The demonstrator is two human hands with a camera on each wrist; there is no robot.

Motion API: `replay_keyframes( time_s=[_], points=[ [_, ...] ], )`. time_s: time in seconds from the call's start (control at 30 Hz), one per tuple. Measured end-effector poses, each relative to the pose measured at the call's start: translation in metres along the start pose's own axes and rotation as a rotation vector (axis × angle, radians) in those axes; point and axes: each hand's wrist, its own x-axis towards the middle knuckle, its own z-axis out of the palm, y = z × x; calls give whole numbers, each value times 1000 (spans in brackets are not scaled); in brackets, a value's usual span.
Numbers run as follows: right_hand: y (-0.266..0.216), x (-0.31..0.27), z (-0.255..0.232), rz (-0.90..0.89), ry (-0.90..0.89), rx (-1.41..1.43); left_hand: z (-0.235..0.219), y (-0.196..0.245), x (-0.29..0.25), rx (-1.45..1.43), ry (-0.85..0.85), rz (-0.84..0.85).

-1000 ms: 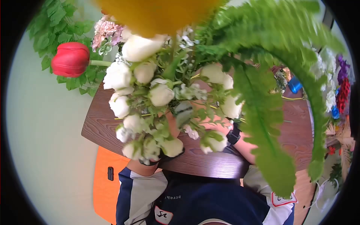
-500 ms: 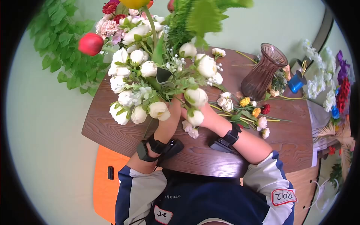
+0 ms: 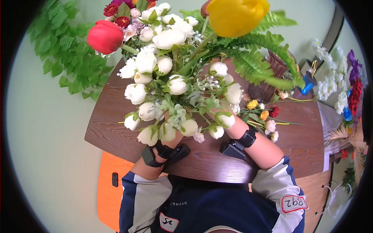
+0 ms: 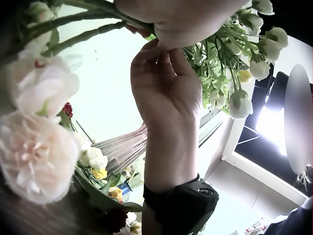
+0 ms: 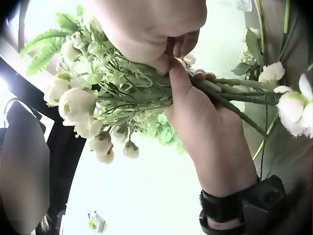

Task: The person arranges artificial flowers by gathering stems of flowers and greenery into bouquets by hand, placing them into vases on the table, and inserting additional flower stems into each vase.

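A large artificial bouquet (image 3: 176, 85) of white roses stands over the table in the head view, with a red tulip (image 3: 105, 37), a yellow tulip (image 3: 237, 17) and fern fronds (image 3: 264, 54) among the blooms. My left hand (image 5: 203, 117) grips its bundled green stems (image 5: 239, 90) in the right wrist view, thumb laid along them. Bent fingers of my right hand (image 4: 166, 90) pinch at the bouquet right beside the left hand, as the left wrist view shows. Blossoms hide both hands in the head view.
Behind the fern, a ribbed purple-brown vase (image 3: 264, 91) stands partly covered. Loose cut flowers (image 3: 264, 114) lie on the wooden table (image 3: 287, 141) to the right. Beyond them is a blue ribbon spool (image 3: 307, 85). Leafy vines (image 3: 62, 46) hang at the left wall.
The bouquet swung left and away, uncovering the vase, then came back right. Its fern now overlaps the vase and the yellow tulip has moved right. Both hands stay together at the stems.
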Motion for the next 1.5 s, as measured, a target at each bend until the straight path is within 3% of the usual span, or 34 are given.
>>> replay_keyframes(
  time_s=[0.07, 0.1, 0.13, 0.17, 0.2, 0.3, 0.33, 0.43, 0.47, 0.53, 0.6, 0.63, 0.67, 0.73, 0.83, 0.9, 0.93, 1.0, 1.03, 1.17, 1.23, 1.3, 1.43, 1.47, 1.5],
  points=[
    [-12, -1, -1, -72, -1, -168, 7, -2, -6, -491, 81, -534],
    [-14, -1, -1, -108, 0, -252, 8, -7, -5, -491, 80, -534],
    [1, 0, -3, -267, -20, -400, 9, -13, -2, -312, 98, -146],
    [4, 3, -3, -267, -19, -401, 1, 3, 10, -127, 113, 238],
    [7, 7, -2, -240, 35, -239, -4, 26, 15, 309, 272, 282],
    [12, 21, 8, -152, 193, 248, 10, -10, 0, 418, 265, 301],
    [13, 26, 12, -120, 246, 410, 25, -49, -12, 172, 195, 234],
    [10, 36, 21, -18, 405, 896, 18, -46, -13, 153, 161, 252],
    [-1, 38, 20, -58, 429, 607, 10, -46, -19, 144, 144, 262],
    [-7, 42, 16, -49, 558, 558, 7, -46, -5, 128, 113, 281],
    [2, 48, 5, -68, 646, 476, -21, -52, -50, 113, 84, 299],
    [-6, 49, 0, 1, 690, 436, -14, -49, -13, 105, 68, 309],
    [-6, 51, -6, 44, 703, 407, -6, -46, 23, 97, 53, 320],
    [-5, 55, -18, 83, 717, 377, -12, -45, 30, 80, 22, 343],
    [18, 55, -34, 183, 697, 350, -29, -44, 3, 49, -29, 382],
    [68, 50, -44, -169, 625, -280, -30, -40, 7, 21, -67, 411],
    [7, 36, -25, -95, 617, 276, -22, -34, 22, 6, -85, 425],
    [10, 35, -31, -116, 555, 288, -13, -24, 21, -21, -119, 452],
    [13, 35, -35, -134, 487, 310, 14, -6, 44, -32, -136, 464],
    [16, 40, -39, -208, 211, 403, -7, -7, 25, -63, -207, 506],
    [21, 48, -29, 23, 516, 332, -13, -5, 23, -79, -243, 525],
    [-24, 39, -21, 78, 419, 171, -20, -6, 47, -97, -281, 542],
    [-7, 16, -25, 58, 439, 184, -48, -7, -31, -130, -352, 579],
    [-1, 46, -29, 51, 445, 188, -58, -10, -40, -139, -369, 588],
    [-1, -63, -35, 44, 451, 191, -62, -9, -43, -149, -386, 598]
  ],
)
